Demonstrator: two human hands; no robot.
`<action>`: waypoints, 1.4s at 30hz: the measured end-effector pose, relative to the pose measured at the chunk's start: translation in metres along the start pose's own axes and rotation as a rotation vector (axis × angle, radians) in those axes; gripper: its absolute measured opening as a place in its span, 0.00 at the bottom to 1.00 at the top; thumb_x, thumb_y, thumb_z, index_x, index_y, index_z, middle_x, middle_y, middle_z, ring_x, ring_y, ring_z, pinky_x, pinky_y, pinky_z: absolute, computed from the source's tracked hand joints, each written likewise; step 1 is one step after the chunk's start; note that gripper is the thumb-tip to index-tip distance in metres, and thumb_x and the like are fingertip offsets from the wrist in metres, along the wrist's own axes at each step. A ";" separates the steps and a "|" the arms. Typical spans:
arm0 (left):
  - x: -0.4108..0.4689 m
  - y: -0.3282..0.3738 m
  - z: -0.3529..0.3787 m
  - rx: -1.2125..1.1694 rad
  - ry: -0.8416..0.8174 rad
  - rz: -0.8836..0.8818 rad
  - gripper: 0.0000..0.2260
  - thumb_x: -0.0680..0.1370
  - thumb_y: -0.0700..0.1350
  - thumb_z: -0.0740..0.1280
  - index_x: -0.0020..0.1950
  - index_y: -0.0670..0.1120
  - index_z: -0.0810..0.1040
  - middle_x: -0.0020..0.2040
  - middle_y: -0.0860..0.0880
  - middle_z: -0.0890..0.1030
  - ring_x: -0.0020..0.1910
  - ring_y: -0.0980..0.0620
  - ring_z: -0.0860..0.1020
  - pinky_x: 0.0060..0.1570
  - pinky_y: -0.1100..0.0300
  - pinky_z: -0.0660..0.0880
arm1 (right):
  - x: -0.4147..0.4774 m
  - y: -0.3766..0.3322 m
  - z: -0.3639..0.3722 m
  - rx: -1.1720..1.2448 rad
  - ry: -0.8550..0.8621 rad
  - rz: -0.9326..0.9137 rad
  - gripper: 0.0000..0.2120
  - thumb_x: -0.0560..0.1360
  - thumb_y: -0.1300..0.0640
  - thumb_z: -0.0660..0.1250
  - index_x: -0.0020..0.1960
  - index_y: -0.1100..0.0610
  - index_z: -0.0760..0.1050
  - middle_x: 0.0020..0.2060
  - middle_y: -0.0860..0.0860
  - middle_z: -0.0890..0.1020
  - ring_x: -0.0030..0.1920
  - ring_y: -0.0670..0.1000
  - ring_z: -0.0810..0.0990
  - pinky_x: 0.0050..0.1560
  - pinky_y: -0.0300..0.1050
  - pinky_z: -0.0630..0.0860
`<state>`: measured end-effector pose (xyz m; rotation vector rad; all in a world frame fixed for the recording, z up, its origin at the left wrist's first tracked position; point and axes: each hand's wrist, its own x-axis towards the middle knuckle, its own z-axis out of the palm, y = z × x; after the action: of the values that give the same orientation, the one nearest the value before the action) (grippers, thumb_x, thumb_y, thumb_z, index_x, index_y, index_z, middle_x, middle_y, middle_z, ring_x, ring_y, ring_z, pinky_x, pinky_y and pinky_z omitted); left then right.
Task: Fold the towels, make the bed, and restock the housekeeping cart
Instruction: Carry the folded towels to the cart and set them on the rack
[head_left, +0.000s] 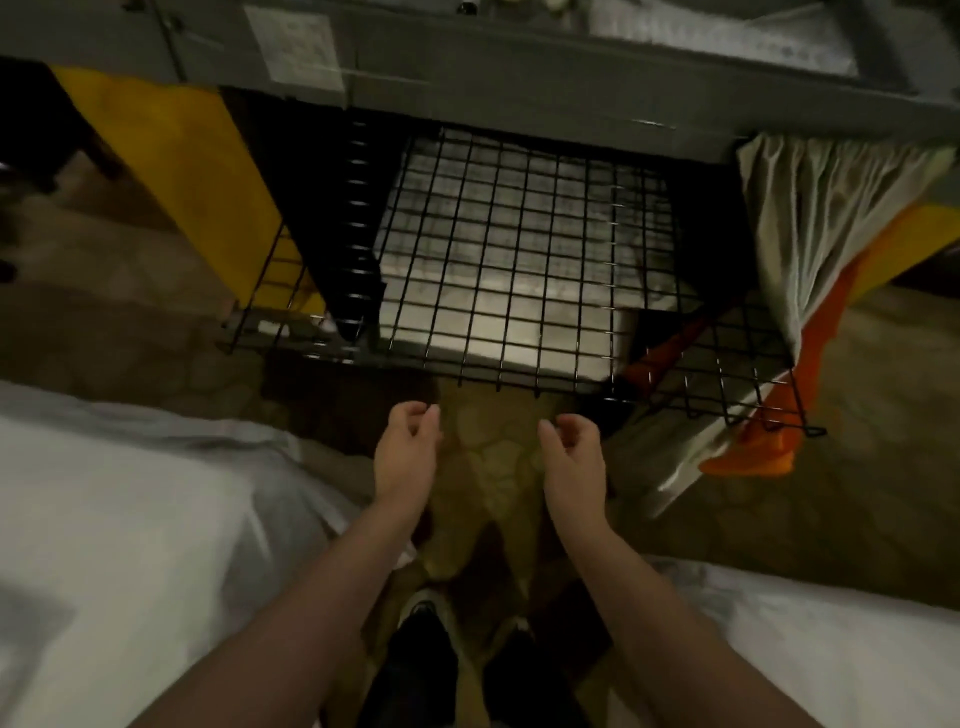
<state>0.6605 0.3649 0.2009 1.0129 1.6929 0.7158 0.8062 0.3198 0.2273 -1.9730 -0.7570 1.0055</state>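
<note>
Standing between two beds, a person faces the housekeeping cart, both hands out toward the front edge of its wire shelf. Is anything in them? (first onlooker)

Nothing. The left hand and right hand hover just short of that front edge, apart from each other, fingers loosely curled. Each grip is empty and touches neither wire nor linen. (second onlooker)

Why hold them there? (first onlooker)

My guess is that the pair is set for a two-handed reach, either to the shelf's edge or to what lies beneath it. Which of the two, I cannot say. (second onlooker)

And the linen? (first onlooker)

A stack of folded white linen shows through the mesh, filling the space under the shelf out to its front edge. Whether these are towels or sheets is too dim to tell. (second onlooker)

What of the bags? (first onlooker)

A yellow bag hangs at the cart's left end and a pale bag at its right end, with an orange cloth trailing down past the shelf's right front corner. The contents of both are hidden. (second onlooker)

The beds? (first onlooker)

White bedding lies on the left bed and the right bed. Only their near corners show, so I cannot judge whether they are made. The restocking looks like the step in hand. (second onlooker)
</note>
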 end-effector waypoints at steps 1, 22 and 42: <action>-0.011 -0.005 -0.011 0.019 0.025 0.011 0.12 0.81 0.50 0.58 0.62 0.47 0.71 0.49 0.55 0.75 0.53 0.52 0.77 0.47 0.59 0.72 | -0.010 -0.002 0.000 -0.053 -0.069 -0.063 0.10 0.79 0.52 0.61 0.60 0.51 0.69 0.48 0.44 0.75 0.46 0.40 0.74 0.40 0.30 0.69; -0.195 -0.228 -0.238 -0.039 0.871 -0.526 0.13 0.81 0.47 0.59 0.63 0.43 0.73 0.57 0.45 0.78 0.51 0.48 0.75 0.47 0.60 0.66 | -0.203 0.002 0.259 -0.828 -1.135 -0.591 0.08 0.81 0.56 0.58 0.57 0.56 0.73 0.47 0.47 0.75 0.50 0.49 0.74 0.47 0.40 0.68; -0.121 -0.453 -0.426 -0.576 0.954 -0.747 0.26 0.80 0.55 0.60 0.73 0.43 0.63 0.67 0.44 0.73 0.66 0.44 0.71 0.67 0.53 0.65 | -0.395 0.111 0.635 -0.914 -1.283 -0.352 0.40 0.70 0.40 0.68 0.73 0.62 0.62 0.67 0.58 0.72 0.65 0.59 0.72 0.65 0.51 0.71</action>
<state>0.1452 0.0449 0.0187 -0.4741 2.2192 1.1469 0.0842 0.1926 0.0412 -1.4781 -2.4981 1.8750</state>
